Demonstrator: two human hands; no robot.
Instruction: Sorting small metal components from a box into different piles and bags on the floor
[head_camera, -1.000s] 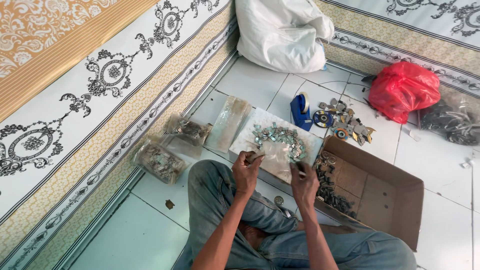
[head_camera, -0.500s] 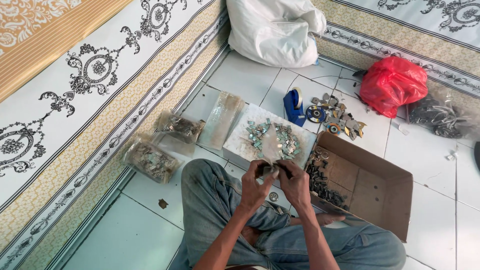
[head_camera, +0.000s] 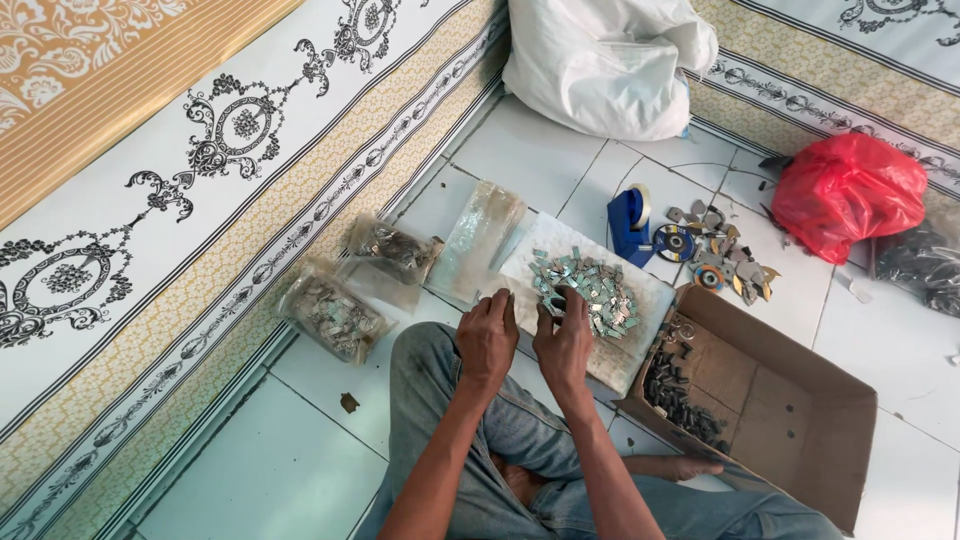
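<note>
- Two hands are working side by side in front of you: your left hand (head_camera: 487, 338) is resting knuckles-up just above your knee, at the near edge of the white board (head_camera: 640, 352), with its fingers curled under; you cannot tell from here whether anything is pinched inside them.
- Your right hand (head_camera: 565, 340) is lying just beside the left, its fingers bent downward and its fingertips (head_camera: 572, 298) touching the near edge of the pile of small metal pieces (head_camera: 590, 286); whether it is gripping a piece is hidden beneath the fingers.
- The pile of greenish-silver pieces is sitting in the middle of the white board, which is lying on the tiled floor between your knee and the blue tape dispenser (head_camera: 630, 224).
- An open cardboard box (head_camera: 800, 415) is standing just right of the board, with dark small parts (head_camera: 680, 395) heaped along its left wall.
- Clear plastic bags of pieces (head_camera: 335, 315) are lying to your left, near the patterned fabric (head_camera: 200, 180).
- A red plastic bag (head_camera: 848, 190) and a white sack (head_camera: 605, 60) are sitting well apart from your hands, farther back.
</note>
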